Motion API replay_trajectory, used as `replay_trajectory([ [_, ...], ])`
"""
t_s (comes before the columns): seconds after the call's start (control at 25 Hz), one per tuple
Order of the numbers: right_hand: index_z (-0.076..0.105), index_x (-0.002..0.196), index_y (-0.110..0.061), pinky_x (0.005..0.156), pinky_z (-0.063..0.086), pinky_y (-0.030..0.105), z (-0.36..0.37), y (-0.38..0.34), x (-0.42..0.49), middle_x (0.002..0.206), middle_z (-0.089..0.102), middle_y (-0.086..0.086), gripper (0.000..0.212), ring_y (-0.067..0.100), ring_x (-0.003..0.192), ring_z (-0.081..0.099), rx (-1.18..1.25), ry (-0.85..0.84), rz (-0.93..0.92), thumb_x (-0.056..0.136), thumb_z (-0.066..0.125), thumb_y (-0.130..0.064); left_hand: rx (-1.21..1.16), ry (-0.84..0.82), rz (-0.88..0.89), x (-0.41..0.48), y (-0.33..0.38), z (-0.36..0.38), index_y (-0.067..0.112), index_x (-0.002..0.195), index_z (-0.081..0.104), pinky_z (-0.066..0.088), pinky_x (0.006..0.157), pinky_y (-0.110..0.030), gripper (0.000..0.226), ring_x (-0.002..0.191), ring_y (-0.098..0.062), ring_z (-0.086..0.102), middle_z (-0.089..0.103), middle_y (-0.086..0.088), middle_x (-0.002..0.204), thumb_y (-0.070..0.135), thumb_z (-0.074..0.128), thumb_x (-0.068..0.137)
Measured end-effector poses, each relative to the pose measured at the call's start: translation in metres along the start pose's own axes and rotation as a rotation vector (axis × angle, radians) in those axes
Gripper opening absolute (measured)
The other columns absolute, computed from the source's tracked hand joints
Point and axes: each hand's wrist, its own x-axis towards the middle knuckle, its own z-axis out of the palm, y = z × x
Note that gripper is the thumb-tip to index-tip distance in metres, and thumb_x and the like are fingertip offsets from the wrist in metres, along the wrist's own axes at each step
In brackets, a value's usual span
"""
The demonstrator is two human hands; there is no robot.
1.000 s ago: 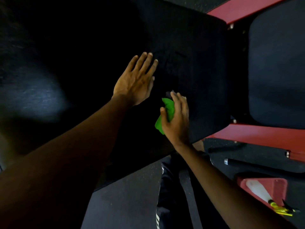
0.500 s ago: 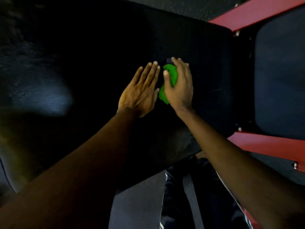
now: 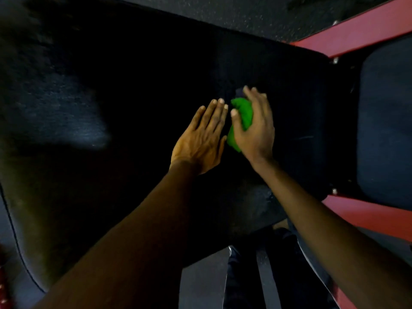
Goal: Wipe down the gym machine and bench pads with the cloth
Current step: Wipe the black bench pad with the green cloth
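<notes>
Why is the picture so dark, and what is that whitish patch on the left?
Head view: the light is dim, so the black bench pad is almost pure shadow; the whitish patch is light shining off its surface; the green cloth under the right hand shows brightest, next to the flat left hand; the wide lens bends the red frame at the edges.

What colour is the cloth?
Bright green cloth, plain, seen in the head view under the right hand.
</notes>
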Motion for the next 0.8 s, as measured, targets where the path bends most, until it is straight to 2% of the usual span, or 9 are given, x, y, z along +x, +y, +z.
replay_trajectory([
  [0.08, 0.049, 0.147, -0.012, 0.122, 0.027, 0.036, -0.006, 0.007, -0.01, 0.153, 0.047, 0.005, 0.05, 0.025, 0.147, 0.035, -0.035, -0.106, -0.149, 0.1, 0.058, -0.027, 0.006, 0.001, 0.006, 0.0, 0.0, 0.0, 0.001, 0.158, 0.005, 0.004, 0.125, -0.043, 0.068, 0.154, -0.029, 0.001, 0.004, -0.017, 0.166, 0.04, 0.02, 0.104],
  [0.16, 0.049, 0.147, -0.013, 0.122, 0.027, 0.032, -0.011, 0.02, 0.009, 0.153, 0.047, 0.006, 0.05, 0.027, 0.147, 0.036, -0.06, -0.133, -0.141, 0.099, 0.055, -0.026, -0.015, -0.001, 0.001, 0.001, 0.0, 0.0, 0.001, 0.158, 0.003, 0.004, 0.125, -0.043, 0.068, 0.154, -0.028, 0.001, 0.003, -0.017, 0.166, 0.04, 0.019, 0.104],
  [0.28, 0.054, 0.142, -0.017, 0.116, 0.036, 0.034, -0.008, 0.033, 0.062, 0.144, 0.054, 0.005, 0.05, 0.023, 0.136, 0.048, -0.015, 0.008, 0.077, 0.093, 0.057, -0.028, -0.016, 0.002, -0.004, 0.0, 0.0, 0.0, 0.001, 0.158, 0.003, 0.005, 0.125, -0.043, 0.069, 0.154, -0.028, 0.001, 0.003, -0.017, 0.166, 0.04, 0.02, 0.104],
  [0.4, 0.059, 0.136, -0.022, 0.109, 0.042, 0.037, -0.001, 0.022, 0.098, 0.136, 0.059, 0.0, 0.048, 0.018, 0.127, 0.055, -0.007, 0.117, 0.27, 0.092, 0.058, -0.04, -0.019, 0.006, 0.0, 0.001, 0.001, -0.001, 0.0, 0.157, 0.003, 0.005, 0.125, -0.043, 0.069, 0.154, -0.028, 0.001, 0.002, -0.017, 0.166, 0.04, 0.019, 0.104],
  [0.44, 0.059, 0.136, -0.021, 0.111, 0.04, 0.038, 0.002, 0.018, 0.096, 0.139, 0.059, 0.001, 0.049, 0.02, 0.13, 0.053, -0.017, 0.108, 0.242, 0.093, 0.058, -0.044, -0.022, 0.006, 0.0, 0.001, 0.001, -0.001, 0.0, 0.157, 0.003, 0.005, 0.125, -0.043, 0.069, 0.154, -0.028, 0.001, 0.003, -0.017, 0.166, 0.04, 0.02, 0.104],
  [0.52, 0.057, 0.14, -0.018, 0.119, 0.033, 0.036, 0.0, 0.011, 0.077, 0.146, 0.054, 0.006, 0.052, 0.026, 0.14, 0.045, -0.051, 0.017, 0.055, 0.096, 0.058, -0.044, -0.019, 0.007, -0.002, 0.0, 0.001, -0.001, 0.0, 0.157, 0.005, 0.006, 0.125, -0.043, 0.069, 0.154, -0.028, 0.003, 0.005, -0.017, 0.166, 0.04, 0.022, 0.103],
  [0.64, 0.051, 0.145, -0.011, 0.121, 0.029, 0.035, -0.012, 0.017, 0.037, 0.152, 0.049, 0.007, 0.052, 0.029, 0.146, 0.037, -0.063, -0.153, -0.217, 0.099, 0.06, -0.033, -0.01, 0.004, -0.006, 0.001, 0.001, -0.001, 0.001, 0.158, 0.007, 0.006, 0.125, -0.043, 0.07, 0.154, -0.028, 0.005, 0.007, -0.017, 0.166, 0.041, 0.023, 0.103],
  [0.72, 0.049, 0.146, -0.009, 0.122, 0.027, 0.035, -0.019, 0.025, 0.01, 0.154, 0.046, 0.006, 0.051, 0.026, 0.148, 0.033, -0.054, -0.191, -0.203, 0.099, 0.06, -0.025, -0.004, 0.008, -0.006, 0.0, 0.001, -0.001, 0.001, 0.158, 0.006, 0.006, 0.125, -0.042, 0.07, 0.154, -0.028, 0.004, 0.006, -0.017, 0.166, 0.041, 0.022, 0.103],
  [0.8, 0.048, 0.147, -0.011, 0.123, 0.026, 0.035, -0.022, 0.034, 0.0, 0.153, 0.045, 0.002, 0.051, 0.02, 0.148, 0.032, -0.031, -0.145, -0.094, 0.099, 0.06, -0.022, -0.003, 0.008, -0.003, 0.001, 0.0, -0.001, 0.0, 0.157, 0.004, 0.006, 0.125, -0.043, 0.07, 0.154, -0.028, 0.003, 0.004, -0.017, 0.166, 0.041, 0.021, 0.104],
])
